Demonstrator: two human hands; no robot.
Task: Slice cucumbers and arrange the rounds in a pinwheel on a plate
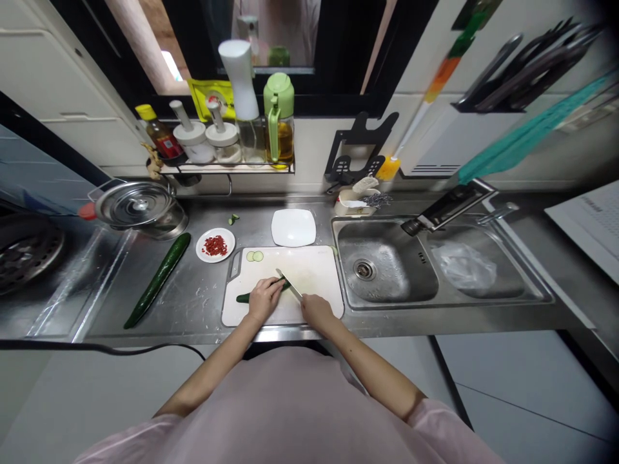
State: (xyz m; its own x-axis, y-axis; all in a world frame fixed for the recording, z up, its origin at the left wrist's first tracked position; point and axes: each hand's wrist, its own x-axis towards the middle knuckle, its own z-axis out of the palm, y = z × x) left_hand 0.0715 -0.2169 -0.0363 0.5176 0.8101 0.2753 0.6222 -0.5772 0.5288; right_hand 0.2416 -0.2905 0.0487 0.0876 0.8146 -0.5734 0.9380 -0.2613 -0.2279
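On the white cutting board (309, 264), my left hand (265, 299) is closed over a dark green cucumber (242, 298), whose left end sticks out past the fingers. My right hand (316, 311) grips a knife (291, 284) by its handle. The blade slants up and left, close against the cucumber's right end by my left fingertips. Two round cucumber slices (255, 256) lie near the board's upper left corner. A white square plate (293, 227) sits just behind the board. To the left are a small white plate (215, 258) with chopped red pieces and a whole cucumber (158, 281).
A lidded steel pot (140, 206) stands at the back left. Cucumber scraps (233, 219) lie behind the small plate. To the right is a double sink (387, 258) with a plastic bag (467, 265) in its far basin. Above hangs a rack with an oil bottle (279, 122) and seasoning jars (194, 138).
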